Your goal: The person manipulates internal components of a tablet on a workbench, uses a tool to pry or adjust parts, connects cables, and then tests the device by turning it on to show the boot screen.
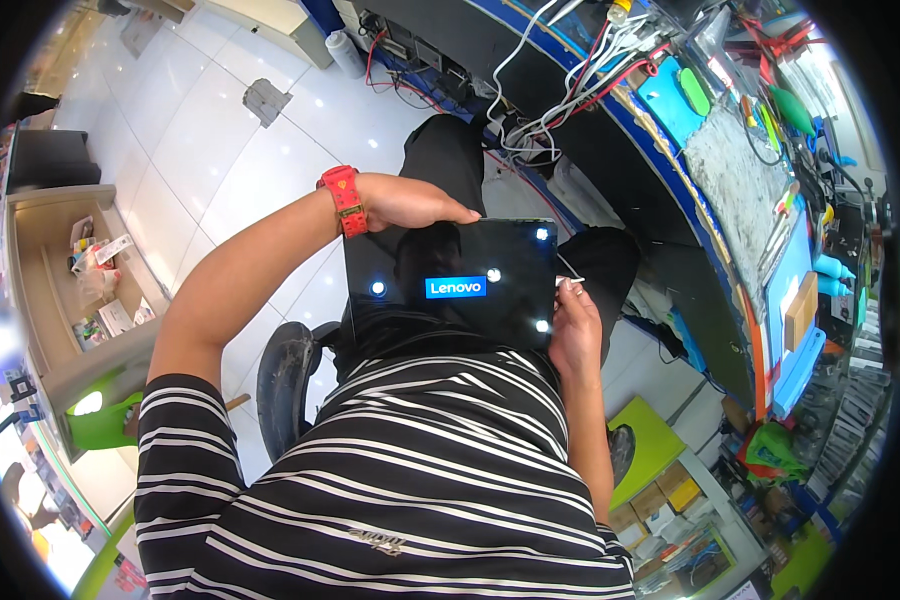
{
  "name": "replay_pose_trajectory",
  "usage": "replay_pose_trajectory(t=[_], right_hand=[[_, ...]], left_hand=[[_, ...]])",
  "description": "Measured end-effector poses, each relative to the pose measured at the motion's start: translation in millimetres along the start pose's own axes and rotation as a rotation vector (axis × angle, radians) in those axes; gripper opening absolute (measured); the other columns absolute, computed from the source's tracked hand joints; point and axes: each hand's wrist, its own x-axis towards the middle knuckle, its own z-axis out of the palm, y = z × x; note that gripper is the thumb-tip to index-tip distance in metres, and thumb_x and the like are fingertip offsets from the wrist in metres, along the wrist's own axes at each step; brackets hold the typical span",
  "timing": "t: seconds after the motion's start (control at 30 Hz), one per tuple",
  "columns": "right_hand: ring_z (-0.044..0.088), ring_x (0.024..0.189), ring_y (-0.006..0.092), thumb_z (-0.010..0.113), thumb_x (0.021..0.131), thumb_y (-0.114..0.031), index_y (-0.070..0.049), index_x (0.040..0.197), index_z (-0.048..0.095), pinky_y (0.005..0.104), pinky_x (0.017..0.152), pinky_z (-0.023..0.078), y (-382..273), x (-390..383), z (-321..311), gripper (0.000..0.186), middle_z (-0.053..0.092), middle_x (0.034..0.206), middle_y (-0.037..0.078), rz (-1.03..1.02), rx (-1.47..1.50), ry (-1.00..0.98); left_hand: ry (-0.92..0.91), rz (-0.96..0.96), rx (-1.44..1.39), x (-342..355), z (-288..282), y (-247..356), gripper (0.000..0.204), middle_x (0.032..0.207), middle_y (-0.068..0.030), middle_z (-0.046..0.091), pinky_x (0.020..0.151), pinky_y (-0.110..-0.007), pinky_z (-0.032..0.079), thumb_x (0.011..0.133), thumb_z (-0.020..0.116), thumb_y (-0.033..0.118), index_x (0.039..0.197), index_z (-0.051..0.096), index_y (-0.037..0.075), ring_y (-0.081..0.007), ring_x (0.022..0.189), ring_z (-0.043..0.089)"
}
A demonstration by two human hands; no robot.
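A black tablet [510,300] rests across my lap with its screen facing up. The screen is lit with a small blue logo box on black, and lamps reflect in the glass. My left hand [405,203] is closed on the tablet's far left edge, with the thumb along the top and the other fingers hidden beneath. At the tablet's right edge, my right hand [576,325] pinches a white cable plug [568,281]. Whether the plug sits in the tablet's port cannot be made out. A red watch [346,200] is on my left wrist.
To the right curves a cluttered workbench [715,160] with a blue edge, bearing tools and a blue mat [675,100]. White cables [540,135] hang from it near my knees. An open drawer [45,250] holds small packages at the left. A chair armrest [285,375] is beside me.
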Motion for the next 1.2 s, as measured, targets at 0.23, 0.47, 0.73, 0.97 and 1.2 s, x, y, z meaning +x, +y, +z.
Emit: replay_pose_trajectory(t=[0.23, 0.47, 0.73, 0.97, 1.2], right_hand=[[0.06, 0.088, 0.0078, 0.054, 0.106, -0.017, -0.002, 0.105, 0.061, 0.0229, 0.082, 0.048, 2, 2, 3, 0.016, 0.066, 0.099, 0.002, 0.007, 0.048, 0.04], [0.055, 0.084, 0.0062, 0.057, 0.104, -0.015, -0.005, 0.102, 0.06, 0.0218, 0.081, 0.045, 2, 0, 1, 0.011, 0.061, 0.094, -0.002, -0.018, 0.031, 0.04], [0.055, 0.08, 0.0069, 0.06, 0.102, -0.016, -0.004, 0.109, 0.061, 0.0217, 0.07, 0.043, -3, -13, 8, 0.014, 0.062, 0.097, 0.0, -0.007, -0.128, 0.096], [0.057, 0.092, 0.0079, 0.063, 0.101, -0.012, 0.002, 0.12, 0.06, 0.0226, 0.082, 0.047, -5, -30, 9, 0.024, 0.063, 0.105, 0.004, -0.164, -0.565, 0.064], [0.06, 0.101, 0.0107, 0.062, 0.1, -0.006, 0.004, 0.127, 0.059, 0.0255, 0.091, 0.047, -3, -27, 10, 0.029, 0.063, 0.111, 0.006, -0.216, -0.472, -0.033]], left_hand=[[0.0, 0.004, -0.007, 5, -1, -4, 0.074, 0.158, -0.0202, 0.039, 0.12, -0.033, 0.025, 0.104, 0.048, 0.053, 0.145, 0.046, -0.008, -0.0268, 0.149, 0.033], [0.005, 0.007, -0.017, 8, -3, -7, 0.074, 0.158, -0.021, 0.039, 0.12, -0.032, 0.024, 0.103, 0.048, 0.053, 0.145, 0.046, -0.008, -0.0265, 0.149, 0.033], [0.02, -0.017, -0.029, 2, -2, -2, 0.076, 0.16, -0.0222, 0.035, 0.121, -0.033, 0.022, 0.102, 0.051, 0.053, 0.148, 0.043, -0.007, -0.0273, 0.151, 0.029], [-0.055, -0.074, -0.038, -4, -7, 1, 0.079, 0.167, -0.0229, 0.016, 0.122, -0.042, 0.017, 0.101, 0.047, 0.054, 0.157, 0.03, 0.001, -0.0313, 0.156, 0.01], [0.019, -0.146, -0.145, 9, -14, -24, 0.076, 0.16, -0.0217, 0.035, 0.121, -0.034, 0.02, 0.101, 0.056, 0.051, 0.147, 0.044, -0.008, -0.025, 0.15, 0.026]])
